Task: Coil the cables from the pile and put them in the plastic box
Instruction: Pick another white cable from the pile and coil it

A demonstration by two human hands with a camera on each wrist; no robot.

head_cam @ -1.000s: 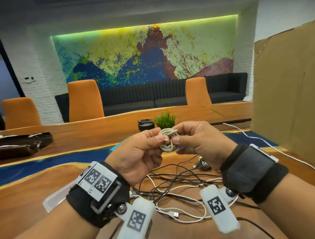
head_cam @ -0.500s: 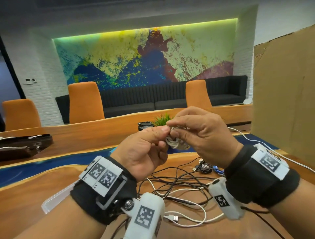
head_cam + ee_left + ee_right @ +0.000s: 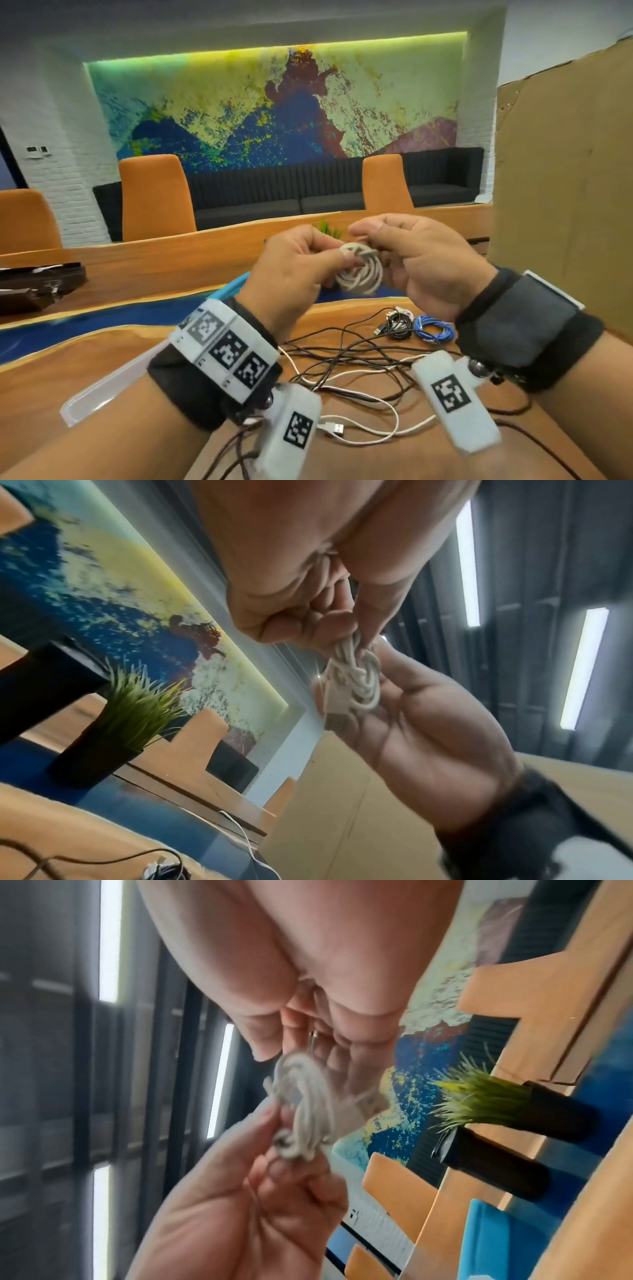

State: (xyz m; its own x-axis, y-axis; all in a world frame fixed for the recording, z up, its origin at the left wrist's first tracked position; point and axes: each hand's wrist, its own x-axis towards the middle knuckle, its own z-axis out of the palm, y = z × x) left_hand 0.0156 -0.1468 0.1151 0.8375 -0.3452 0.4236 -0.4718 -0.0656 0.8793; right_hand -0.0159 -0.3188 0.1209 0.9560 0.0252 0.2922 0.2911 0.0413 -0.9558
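Both hands, left hand (image 3: 291, 274) and right hand (image 3: 414, 263), pinch the white cable coil (image 3: 359, 274) mid-air above the worktop (image 3: 102, 359) pile (image 3: 359, 363); light, springy, likely to unwind, so grip across the wrapped waist.

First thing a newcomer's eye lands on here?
The white coil pinched between the left hand and right hand, held up over the table. Below lies the cable pile; behind, a vivid mural fills the far wall.
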